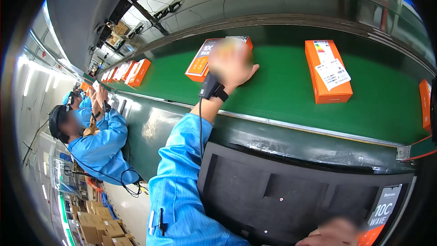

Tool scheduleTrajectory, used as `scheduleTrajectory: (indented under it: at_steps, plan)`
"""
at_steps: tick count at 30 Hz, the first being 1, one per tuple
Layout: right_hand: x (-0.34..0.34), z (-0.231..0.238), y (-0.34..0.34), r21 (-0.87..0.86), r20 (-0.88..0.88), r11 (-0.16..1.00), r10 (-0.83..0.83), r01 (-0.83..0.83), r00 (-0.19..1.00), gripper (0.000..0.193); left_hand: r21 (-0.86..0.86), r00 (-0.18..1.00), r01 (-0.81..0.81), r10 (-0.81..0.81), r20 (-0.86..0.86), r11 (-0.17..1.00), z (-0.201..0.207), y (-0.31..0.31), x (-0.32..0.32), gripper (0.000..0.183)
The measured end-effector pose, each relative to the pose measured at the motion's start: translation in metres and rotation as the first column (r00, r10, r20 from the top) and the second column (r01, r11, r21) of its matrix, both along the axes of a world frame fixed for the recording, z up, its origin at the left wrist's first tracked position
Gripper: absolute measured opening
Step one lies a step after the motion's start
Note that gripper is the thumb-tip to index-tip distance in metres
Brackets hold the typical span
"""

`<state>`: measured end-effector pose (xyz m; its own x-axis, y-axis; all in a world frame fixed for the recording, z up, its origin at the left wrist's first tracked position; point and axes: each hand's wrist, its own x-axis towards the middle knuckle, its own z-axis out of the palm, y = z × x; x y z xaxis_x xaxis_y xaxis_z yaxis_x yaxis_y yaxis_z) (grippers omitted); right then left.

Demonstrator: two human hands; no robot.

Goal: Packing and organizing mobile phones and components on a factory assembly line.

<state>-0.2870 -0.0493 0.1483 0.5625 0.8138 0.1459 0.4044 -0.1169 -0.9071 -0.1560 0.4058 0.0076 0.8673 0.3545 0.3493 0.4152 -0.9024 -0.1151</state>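
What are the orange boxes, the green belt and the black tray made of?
Orange boxes: smooth, probably printed cardboard, from their flat faces and crisp edges.
Green belt: smooth and evenly coloured, so likely rubber or plastic.
Black tray: matte, with shaped recesses; perhaps foam or plastic.

Left hand (231, 61) over orange-and-grey box (198, 66), green belt (282, 95), right hand (334, 234) near black tray (236, 184)
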Motion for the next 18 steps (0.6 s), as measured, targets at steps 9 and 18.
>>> scheduleTrajectory:
  at_steps: [9, 18]
  plan:
    - [-0.006, 0.002, 0.017, 0.031, 0.043, 1.000, -0.001, -0.001, 0.999, 0.007, -0.219, 1.000, 0.012, -0.007, 0.024, 0.976, -0.001, 0.033, -0.004, 0.077]
    - [-0.012, -0.001, 0.032, 0.037, 0.061, 0.999, 0.009, -0.011, 0.998, 0.006, 0.109, 0.956, 0.140, -0.163, 0.245, 0.984, 0.079, 0.085, -0.027, 0.065]
